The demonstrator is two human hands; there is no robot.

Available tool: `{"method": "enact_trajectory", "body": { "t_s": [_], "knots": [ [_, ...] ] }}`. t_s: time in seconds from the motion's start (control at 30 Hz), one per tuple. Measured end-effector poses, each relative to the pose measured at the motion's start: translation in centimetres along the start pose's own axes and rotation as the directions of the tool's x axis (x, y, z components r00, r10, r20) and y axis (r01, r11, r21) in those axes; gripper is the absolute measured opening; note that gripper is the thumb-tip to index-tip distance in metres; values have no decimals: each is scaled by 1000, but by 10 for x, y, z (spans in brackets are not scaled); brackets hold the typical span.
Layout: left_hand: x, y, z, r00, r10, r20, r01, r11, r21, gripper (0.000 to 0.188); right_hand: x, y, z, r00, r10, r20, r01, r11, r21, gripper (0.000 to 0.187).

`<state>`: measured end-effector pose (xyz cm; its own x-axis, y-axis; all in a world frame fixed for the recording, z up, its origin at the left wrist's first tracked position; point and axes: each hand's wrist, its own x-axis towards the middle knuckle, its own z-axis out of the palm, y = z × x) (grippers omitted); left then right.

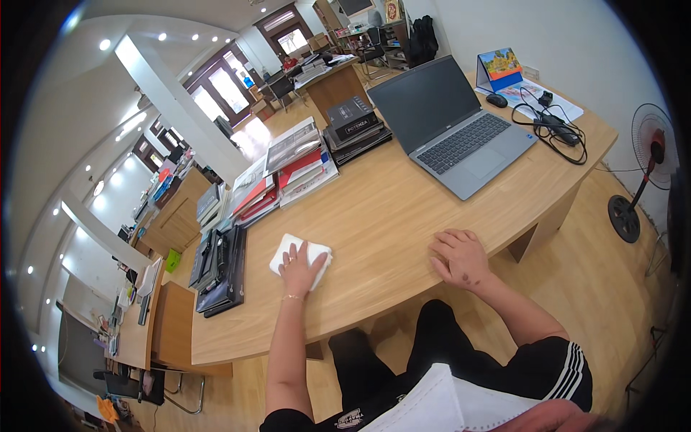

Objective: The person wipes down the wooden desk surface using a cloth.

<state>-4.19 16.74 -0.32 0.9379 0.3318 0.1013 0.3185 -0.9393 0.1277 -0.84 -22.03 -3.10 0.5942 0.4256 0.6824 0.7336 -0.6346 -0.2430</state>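
Note:
My left hand [301,268] lies flat on a folded white cloth [286,248], pressing it onto the wooden desk [381,216]. My right hand [461,258] rests palm down on the desk near its front edge, fingers slightly apart, holding nothing. An open grey laptop [453,122] with a dark screen stands beyond the right hand.
Stacks of books and catalogues [288,173] line the desk's left and far side, with dark folders [219,270] at the left end. A mouse [497,100], cables [558,129] and a desk calendar [499,66] sit at the far right. A floor fan [644,173] stands at right.

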Motion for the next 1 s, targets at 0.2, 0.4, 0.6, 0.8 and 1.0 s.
{"method": "enact_trajectory", "body": {
  "t_s": [0.2,0.4,0.6,0.8,1.0],
  "knots": [
    [19,90,20,988,145,-53,-142,988,55,83,0,-2,0,999,40,1,-40,999,36,39],
    [-31,211,22,890,455,-29,-456,886,-81,81,4,-2,-9,998,-22,-60,24,999,30,55],
    [-53,222,44,775,630,-54,-632,772,-71,82,-4,10,-7,981,-127,-144,138,988,65,66],
    [-17,154,15,886,464,-15,-464,884,-56,81,-3,6,-11,987,-138,-78,144,986,82,66],
    [31,14,12,994,67,-82,-67,998,11,80,1,6,-14,994,-112,10,111,991,69,62]
  ]
}}
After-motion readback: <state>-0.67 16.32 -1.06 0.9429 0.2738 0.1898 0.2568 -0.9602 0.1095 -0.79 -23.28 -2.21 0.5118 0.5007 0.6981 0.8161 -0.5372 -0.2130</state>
